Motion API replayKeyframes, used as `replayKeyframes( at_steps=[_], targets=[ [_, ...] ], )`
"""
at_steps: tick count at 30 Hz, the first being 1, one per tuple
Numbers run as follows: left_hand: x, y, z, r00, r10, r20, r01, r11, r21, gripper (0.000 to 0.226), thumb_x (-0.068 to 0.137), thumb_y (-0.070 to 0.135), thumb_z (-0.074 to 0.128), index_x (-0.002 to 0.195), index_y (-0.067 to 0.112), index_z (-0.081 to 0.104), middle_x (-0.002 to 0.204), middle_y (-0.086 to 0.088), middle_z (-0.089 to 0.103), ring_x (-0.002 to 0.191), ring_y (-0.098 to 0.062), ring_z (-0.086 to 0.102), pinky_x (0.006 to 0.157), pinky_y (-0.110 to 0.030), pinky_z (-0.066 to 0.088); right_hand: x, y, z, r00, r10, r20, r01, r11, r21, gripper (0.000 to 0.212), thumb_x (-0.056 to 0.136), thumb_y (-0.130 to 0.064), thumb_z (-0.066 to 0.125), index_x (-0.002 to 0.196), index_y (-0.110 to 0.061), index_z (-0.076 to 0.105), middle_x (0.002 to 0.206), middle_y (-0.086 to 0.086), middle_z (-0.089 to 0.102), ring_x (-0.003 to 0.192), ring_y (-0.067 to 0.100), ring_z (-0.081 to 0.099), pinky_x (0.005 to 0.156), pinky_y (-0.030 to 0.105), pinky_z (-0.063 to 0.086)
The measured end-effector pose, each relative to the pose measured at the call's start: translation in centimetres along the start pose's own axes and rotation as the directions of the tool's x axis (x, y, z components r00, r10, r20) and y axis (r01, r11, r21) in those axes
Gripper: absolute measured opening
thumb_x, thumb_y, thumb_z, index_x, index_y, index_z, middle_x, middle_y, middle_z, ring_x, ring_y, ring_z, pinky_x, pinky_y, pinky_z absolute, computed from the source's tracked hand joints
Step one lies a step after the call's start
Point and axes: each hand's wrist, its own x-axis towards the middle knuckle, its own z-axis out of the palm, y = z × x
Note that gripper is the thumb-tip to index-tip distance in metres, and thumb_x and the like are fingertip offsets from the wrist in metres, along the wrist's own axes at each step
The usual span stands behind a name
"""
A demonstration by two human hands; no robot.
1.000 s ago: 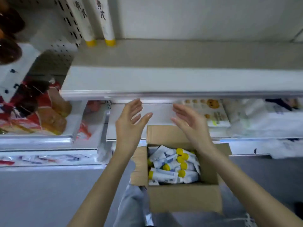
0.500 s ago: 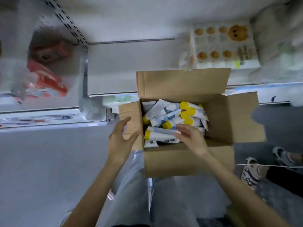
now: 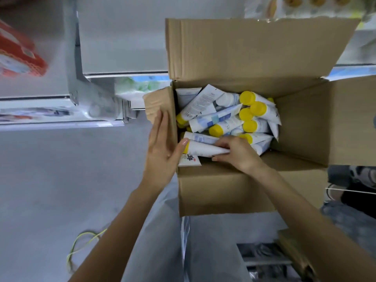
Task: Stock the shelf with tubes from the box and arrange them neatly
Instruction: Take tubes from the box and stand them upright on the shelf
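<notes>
View: head, 1 camera, looking down.
Change: 1 s ago both hands were raised, fingers spread, above the box. Since then the view has tipped down and both hands have dropped to the box.
Right hand (image 3: 236,153): inside the box, grip clamped round 1 white tube (image 3: 203,148).
White tube: lies flat at the near left of the box interior, centre of frame, yellow cap to the left.
Left hand (image 3: 162,147): grip apart, fingers straight, flat against the left flap (image 3: 160,100); thumb tip touches the tube's cap end.
Tubes (image 3: 223,119): loose, crossed pile filling the box floor, white with yellow caps.
Box (image 3: 223,192): open cardboard, centre frame, on the person's lap; rear flap (image 3: 254,47) stands up.
Task reading: pick of 1 tube under way, lift not yet made; most stock is unshelved.
Shelf (image 3: 122,37): bare board, upper centre of frame, behind the box.
Around: red packs (image 3: 18,55) upper left; yellow-green cord (image 3: 81,245) on the floor, lower left.
In the way: probably the upright rear flap, between box and shelf, and neighbouring tubes overlapping the held one.
</notes>
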Motion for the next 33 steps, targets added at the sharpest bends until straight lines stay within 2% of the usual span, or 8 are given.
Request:
replayKeyframes(
  at_steps=[4, 10, 15, 22, 27, 29, 31, 33],
  targets=[
    [-0.2, 0.0, 0.4, 1.000, -0.021, 0.007, 0.021, 1.000, -0.014, 0.077, 0.086, 0.055, 0.040, 0.149, 0.019, 0.015, 0.157, 0.007, 0.014, 0.143, -0.003, 0.012, 0.112, -0.010, 0.012, 0.3, 0.0, -0.1, 0.999, -0.023, -0.034, 0.023, 1.000, -0.005, 0.022, 0.076, -0.028, 0.076, 0.094, -0.017, 0.068, 0.090, -0.003, 0.061, 0.086, 0.015, 0.056, 0.075, 0.031, 0.043],
    [-0.6, 0.6, -1.2, 0.997, -0.003, 0.071, 0.008, 0.998, -0.068, 0.068, 0.089, 0.044, 0.046, 0.148, 0.026, 0.019, 0.156, 0.014, 0.013, 0.137, 0.013, 0.009, 0.105, 0.001, 0.009, -2.2, -2.1, -3.9, 0.994, -0.007, -0.108, 0.038, 0.956, 0.290, 0.015, 0.074, -0.018, 0.077, 0.087, -0.014, 0.070, 0.087, 0.002, 0.071, 0.081, 0.017, 0.063, 0.075, 0.034, 0.048],
    [-1.2, 2.1, -2.9, 0.985, 0.041, 0.168, -0.018, 0.991, -0.136, 0.068, 0.084, 0.042, 0.061, 0.143, 0.030, 0.028, 0.152, 0.008, 0.029, 0.136, 0.004, 0.026, 0.106, -0.003, 0.018, -4.3, -6.3, -7.7, 0.987, -0.036, -0.156, 0.120, 0.811, 0.573, 0.019, 0.070, 0.000, 0.076, 0.081, -0.015, 0.071, 0.071, -0.011, 0.072, 0.067, 0.000, 0.064, 0.063, 0.015, 0.052],
    [-1.5, 3.5, -4.9, 0.989, -0.062, 0.133, 0.088, 0.976, -0.197, 0.040, 0.071, 0.025, 0.080, 0.099, 0.043, 0.057, 0.090, 0.022, 0.065, 0.082, 0.011, 0.056, 0.069, -0.004, 0.040, -3.3, -11.8, -8.5, 0.977, -0.142, -0.157, 0.209, 0.773, 0.600, 0.016, 0.074, 0.000, 0.072, 0.073, -0.016, 0.069, 0.062, -0.013, 0.069, 0.062, -0.001, 0.061, 0.056, 0.014, 0.050],
    [-1.8, 2.7, -5.7, 0.959, -0.206, 0.194, 0.276, 0.836, -0.475, 0.018, 0.083, 0.004, 0.065, 0.097, 0.013, 0.058, 0.081, 0.005, 0.068, 0.066, -0.004, 0.064, 0.058, -0.019, 0.052, -1.4, -11.7, -7.3, 0.986, -0.101, -0.131, 0.165, 0.608, 0.777, 0.012, 0.088, -0.005, 0.059, 0.092, -0.010, 0.069, 0.083, 0.000, 0.074, 0.079, 0.015, 0.070, 0.070, 0.024, 0.056],
    [-2.1, 1.9, -5.8, 0.949, -0.257, 0.180, 0.314, 0.801, -0.509, 0.016, 0.086, 0.003, 0.059, 0.102, 0.007, 0.055, 0.079, -0.001, 0.066, 0.062, -0.007, 0.063, 0.055, -0.022, 0.053, -0.3, -9.1, -6.4, 0.989, -0.039, -0.142, 0.126, 0.725, 0.677, 0.009, 0.088, -0.010, 0.062, 0.092, -0.011, 0.070, 0.087, 0.001, 0.073, 0.084, 0.011, 0.070, 0.075, 0.024, 0.055],
    [-2.6, 1.0, -5.7, 0.943, -0.296, 0.153, 0.331, 0.788, -0.519, 0.014, 0.088, 0.007, 0.058, 0.102, 0.006, 0.055, 0.077, 0.001, 0.065, 0.060, -0.007, 0.060, 0.054, -0.023, 0.051, 0.6, -5.8, -5.0, 0.990, -0.025, -0.136, 0.078, 0.914, 0.398, 0.005, 0.082, -0.019, 0.071, 0.086, -0.017, 0.071, 0.085, -0.009, 0.071, 0.085, 0.003, 0.067, 0.080, 0.026, 0.052],
    [-3.0, 0.1, -5.6, 0.935, -0.331, 0.130, 0.348, 0.779, -0.522, 0.012, 0.088, 0.011, 0.058, 0.100, 0.007, 0.055, 0.077, 0.002, 0.065, 0.061, -0.006, 0.059, 0.053, -0.023, 0.049, 1.1, -3.1, -3.4, 0.996, 0.012, -0.085, 0.007, 0.977, 0.211, 0.012, 0.077, -0.022, 0.075, 0.086, -0.015, 0.071, 0.085, -0.008, 0.070, 0.085, 0.006, 0.065, 0.084, 0.030, 0.051]
  ],
)
